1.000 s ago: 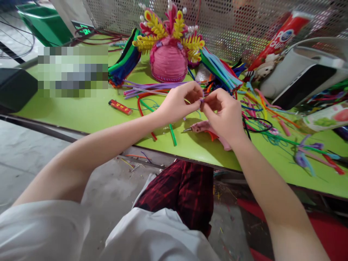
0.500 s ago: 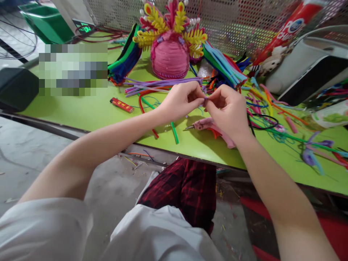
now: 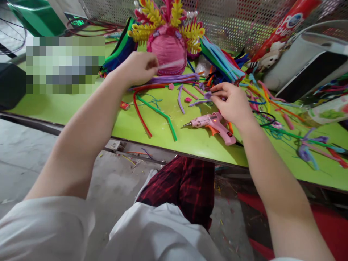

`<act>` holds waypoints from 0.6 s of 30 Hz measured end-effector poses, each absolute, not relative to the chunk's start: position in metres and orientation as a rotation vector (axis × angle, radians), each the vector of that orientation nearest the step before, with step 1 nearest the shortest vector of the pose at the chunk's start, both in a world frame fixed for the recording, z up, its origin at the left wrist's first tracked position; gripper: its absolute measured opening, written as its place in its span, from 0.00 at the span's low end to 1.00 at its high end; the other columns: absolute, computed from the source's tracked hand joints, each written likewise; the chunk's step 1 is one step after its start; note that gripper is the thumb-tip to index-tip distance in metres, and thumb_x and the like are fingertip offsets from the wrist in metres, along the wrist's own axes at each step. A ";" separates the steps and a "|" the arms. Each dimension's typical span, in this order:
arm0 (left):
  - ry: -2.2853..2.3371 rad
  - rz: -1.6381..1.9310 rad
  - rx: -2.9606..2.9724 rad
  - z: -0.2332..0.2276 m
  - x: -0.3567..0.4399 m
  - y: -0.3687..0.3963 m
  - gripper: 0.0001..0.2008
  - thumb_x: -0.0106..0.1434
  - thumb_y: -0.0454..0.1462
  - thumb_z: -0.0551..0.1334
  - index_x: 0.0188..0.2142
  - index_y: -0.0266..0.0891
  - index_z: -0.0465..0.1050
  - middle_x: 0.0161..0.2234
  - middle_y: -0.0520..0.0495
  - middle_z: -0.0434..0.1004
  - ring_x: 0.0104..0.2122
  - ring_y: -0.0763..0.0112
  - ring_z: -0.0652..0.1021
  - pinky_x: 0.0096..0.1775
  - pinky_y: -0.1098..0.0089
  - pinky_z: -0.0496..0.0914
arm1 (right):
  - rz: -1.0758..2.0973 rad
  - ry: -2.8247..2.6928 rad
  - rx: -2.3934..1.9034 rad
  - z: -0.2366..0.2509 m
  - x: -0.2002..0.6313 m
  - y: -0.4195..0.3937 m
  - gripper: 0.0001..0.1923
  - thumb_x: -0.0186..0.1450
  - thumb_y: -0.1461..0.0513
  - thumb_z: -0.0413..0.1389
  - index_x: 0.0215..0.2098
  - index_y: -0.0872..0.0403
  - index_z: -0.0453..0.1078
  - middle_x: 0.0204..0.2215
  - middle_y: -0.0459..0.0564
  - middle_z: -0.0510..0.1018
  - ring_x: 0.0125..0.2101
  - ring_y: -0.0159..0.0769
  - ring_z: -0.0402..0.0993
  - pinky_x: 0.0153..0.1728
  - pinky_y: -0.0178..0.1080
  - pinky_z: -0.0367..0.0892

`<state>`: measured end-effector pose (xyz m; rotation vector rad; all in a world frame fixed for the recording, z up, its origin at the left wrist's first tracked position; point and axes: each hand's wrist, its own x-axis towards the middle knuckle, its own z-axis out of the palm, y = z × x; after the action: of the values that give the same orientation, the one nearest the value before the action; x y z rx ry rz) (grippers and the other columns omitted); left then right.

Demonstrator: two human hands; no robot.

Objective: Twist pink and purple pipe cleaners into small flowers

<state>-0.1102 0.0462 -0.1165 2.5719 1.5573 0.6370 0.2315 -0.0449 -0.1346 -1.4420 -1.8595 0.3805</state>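
My left hand (image 3: 140, 68) is raised over the back of the table, fingers closed on a pale pipe cleaner (image 3: 171, 65) that is blurred by motion. It crosses in front of a pink pipe-cleaner headpiece (image 3: 168, 50) with yellow fronds. My right hand (image 3: 230, 101) pinches a small purple pipe-cleaner flower (image 3: 208, 95) just above the table. Below that hand lies a pink glue gun (image 3: 208, 121), its nozzle pointing left. Short purple pieces (image 3: 181, 99) and small pink flowers (image 3: 188, 99) lie left of the right hand.
A bundle of purple pipe cleaners (image 3: 176, 78) lies before the headpiece. Red (image 3: 141, 117) and green (image 3: 170, 125) pipe cleaners lie nearer the front edge. A red lighter (image 3: 125, 105) is partly behind my left arm. A red chips tube (image 3: 288, 29) leans at back right.
My hands, together before over a small purple piece, are now apart. The left has swung left and back with the pale pipe cleaner; the right stays with the purple flower, uncovering the glue gun.
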 end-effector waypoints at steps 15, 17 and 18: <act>1.727 0.838 2.409 -0.098 -0.081 0.015 0.15 0.66 0.46 0.63 0.44 0.40 0.83 0.27 0.56 0.71 0.32 0.77 0.62 0.40 0.70 0.55 | -0.061 -1.857 -1.447 -0.109 0.241 -0.055 0.09 0.69 0.66 0.54 0.40 0.47 0.75 0.42 0.51 0.85 0.46 0.45 0.80 0.55 0.50 0.71; 1.623 0.948 2.446 -0.094 -0.066 0.001 0.15 0.67 0.47 0.60 0.42 0.42 0.83 0.28 0.54 0.71 0.31 0.75 0.64 0.40 0.68 0.56 | -0.194 -1.876 -1.455 -0.106 0.235 -0.061 0.09 0.69 0.65 0.55 0.44 0.47 0.75 0.47 0.53 0.83 0.53 0.50 0.77 0.60 0.56 0.67; 1.520 0.974 2.455 -0.091 -0.058 -0.007 0.14 0.67 0.45 0.61 0.42 0.42 0.83 0.27 0.54 0.72 0.30 0.76 0.65 0.39 0.67 0.57 | -0.260 -1.904 -1.440 -0.105 0.231 -0.065 0.10 0.70 0.63 0.55 0.47 0.47 0.74 0.50 0.54 0.82 0.57 0.52 0.74 0.62 0.59 0.64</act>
<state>-0.0582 -0.0073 -0.0913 2.4552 1.5202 0.9736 0.2307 -0.0646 -0.1046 -1.4401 -1.9043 -0.2598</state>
